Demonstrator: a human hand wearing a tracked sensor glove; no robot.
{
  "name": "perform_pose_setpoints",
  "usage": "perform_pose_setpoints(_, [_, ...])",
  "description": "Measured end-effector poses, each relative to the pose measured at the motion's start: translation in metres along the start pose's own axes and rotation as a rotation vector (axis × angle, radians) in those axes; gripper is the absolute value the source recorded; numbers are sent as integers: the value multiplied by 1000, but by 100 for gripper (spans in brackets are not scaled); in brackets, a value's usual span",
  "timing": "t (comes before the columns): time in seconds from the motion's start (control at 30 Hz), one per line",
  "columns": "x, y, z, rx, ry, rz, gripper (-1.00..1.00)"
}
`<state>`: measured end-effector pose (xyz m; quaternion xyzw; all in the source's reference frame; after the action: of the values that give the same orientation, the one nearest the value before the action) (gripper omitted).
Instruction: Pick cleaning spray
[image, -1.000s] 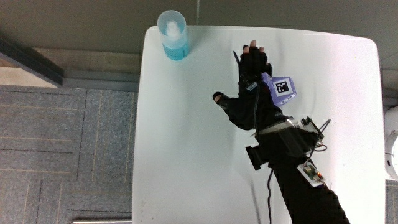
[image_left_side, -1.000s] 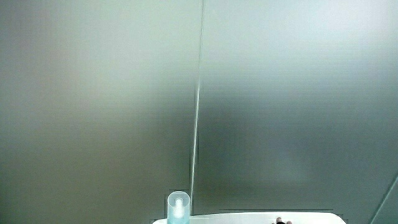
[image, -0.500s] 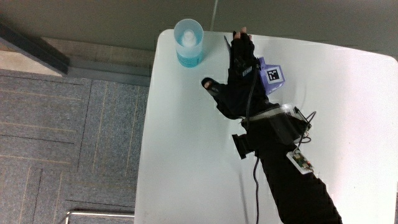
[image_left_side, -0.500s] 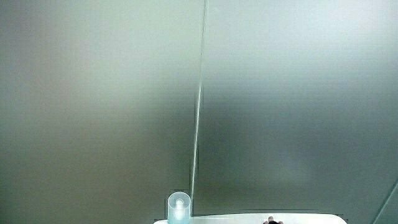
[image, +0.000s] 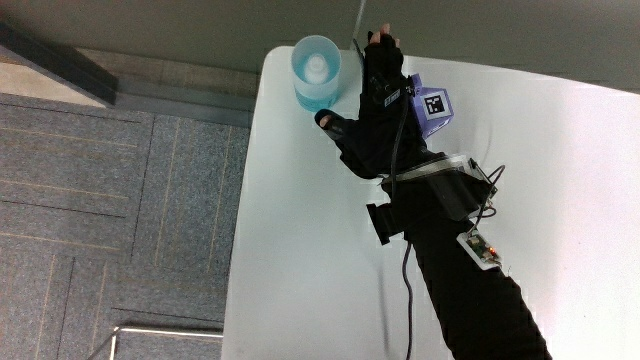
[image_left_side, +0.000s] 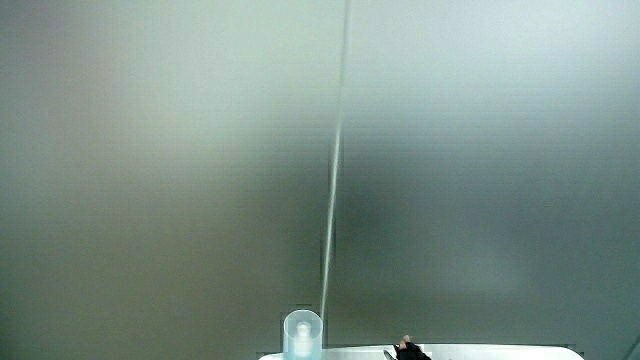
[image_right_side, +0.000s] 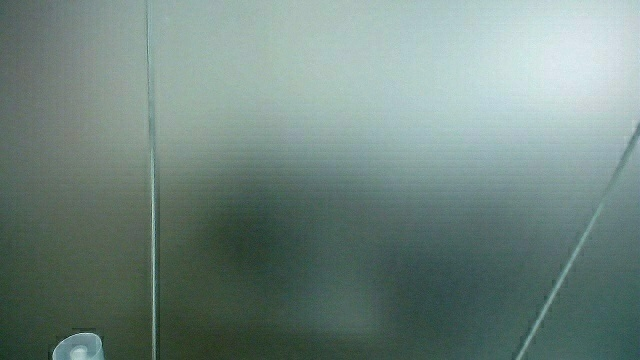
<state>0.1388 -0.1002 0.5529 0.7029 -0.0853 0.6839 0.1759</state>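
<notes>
Gloved hand (image: 378, 120) beside the spray bottle (image: 318, 72) at the corner of the white table (image: 300, 250).

From above, the hand lay flat, fingers stretched and thumb spread toward the bottle at ten o'clock, holding nothing. The side views showed mostly pale wall; the bottle's cap (image_left_side: 302, 334) stood upright, fingertips (image_left_side: 405, 347) close beside it at three o'clock, and the cap (image_right_side: 78, 348) alone.
</notes>
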Motion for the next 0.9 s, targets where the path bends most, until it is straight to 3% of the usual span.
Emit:
perform_pose_setpoints(0.13, [2,6,0,-7,9,28,0])
perform_pose_setpoints(0.17, [0,7,0,0,37,15,6])
perform_pose_setpoints(0.27, [-10,8,-4,-5,61,48,22])
perform_pose_setpoints(0.33, [-12,7,-4,30,67,59,33])
perform_pose_setpoints(0.43, [-14,7,-3,49,38,57,50])
perform_pose_setpoints(0.53, [-15,4,-1,89,48,65,67])
perform_pose_setpoints(0.73, [-16,4,0,105,44,75,100])
perform_pose_setpoints(0.83, [-14,5,2,110,45,52,100])
perform_pose_setpoints(0.87, [-13,7,2,112,55,81,100])
perform_pose_setpoints(0.9, [-16,6,1,114,75,73,100])
